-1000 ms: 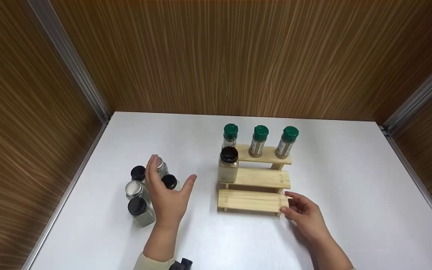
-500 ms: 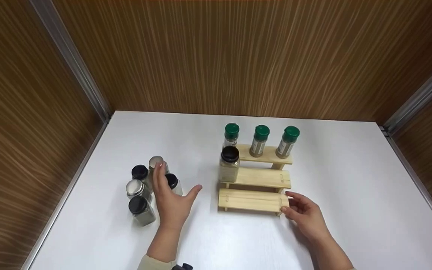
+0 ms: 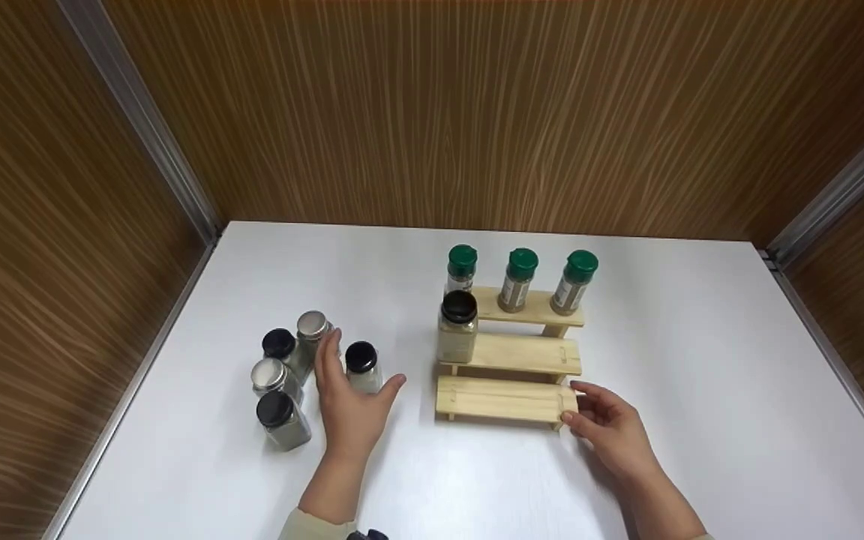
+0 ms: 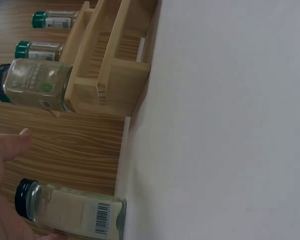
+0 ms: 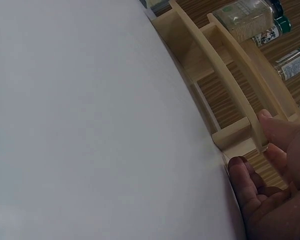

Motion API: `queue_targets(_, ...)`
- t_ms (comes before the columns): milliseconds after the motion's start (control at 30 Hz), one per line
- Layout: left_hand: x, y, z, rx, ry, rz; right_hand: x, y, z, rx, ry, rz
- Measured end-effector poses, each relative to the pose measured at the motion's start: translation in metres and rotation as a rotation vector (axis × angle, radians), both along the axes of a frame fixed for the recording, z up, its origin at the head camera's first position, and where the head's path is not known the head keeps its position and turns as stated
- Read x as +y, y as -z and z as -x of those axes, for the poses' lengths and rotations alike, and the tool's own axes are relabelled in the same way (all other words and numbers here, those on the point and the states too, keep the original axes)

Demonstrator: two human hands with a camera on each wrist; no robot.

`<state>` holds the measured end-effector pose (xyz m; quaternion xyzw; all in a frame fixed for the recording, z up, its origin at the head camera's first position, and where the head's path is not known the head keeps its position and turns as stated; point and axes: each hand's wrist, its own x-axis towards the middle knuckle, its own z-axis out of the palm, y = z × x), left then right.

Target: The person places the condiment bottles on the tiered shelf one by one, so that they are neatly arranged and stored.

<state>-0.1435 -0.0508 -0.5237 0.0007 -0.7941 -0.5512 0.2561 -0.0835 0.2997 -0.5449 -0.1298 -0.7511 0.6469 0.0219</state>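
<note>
My left hand (image 3: 353, 409) has its fingers straight and thumb spread around a square glass spice jar (image 3: 363, 379) with a black lid. The fingers lie along the jar's left side; in the left wrist view the thumb (image 4: 15, 144) stands apart from it. That jar stands upright, a barcode on its label. My right hand (image 3: 616, 435) grips the right end of the lowest step of a three-tier wooden spice rack (image 3: 503, 399), thumb on top. Another black-lidded jar (image 3: 457, 337) stands at the left end of the middle step.
On the top step stand three green-capped spice bottles (image 3: 516, 289). Left of my left hand is a cluster of jars: a silver-lidded jar (image 3: 313, 326), a black-lidded jar (image 3: 280, 345), another silver-lidded jar (image 3: 271, 375) and a nearer black-lidded jar (image 3: 282, 424). Wood-grain panels (image 3: 432, 112) enclose the white table (image 3: 664, 322).
My left hand has moved right and lower in the head view. The black-lidded jar beside it has shifted right, away from the cluster. My right hand stays at the rack.
</note>
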Motion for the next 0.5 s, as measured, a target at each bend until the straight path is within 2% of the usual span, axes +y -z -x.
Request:
queue_targets(167,-0.003,0.006,0.004,-0.087,0.043,-0.030,0.000,0.000,0.000,0.007,0.002,0.008)
queue_targets(333,-0.008,0.012,0.008,-0.192,0.054,-0.072,0.000,0.000,0.000,0.002,0.002,0.000)
queue_targets(500,-0.009,0.014,0.010,-0.201,0.051,-0.088,-0.001,0.000,0.000,0.004,0.004,-0.003)
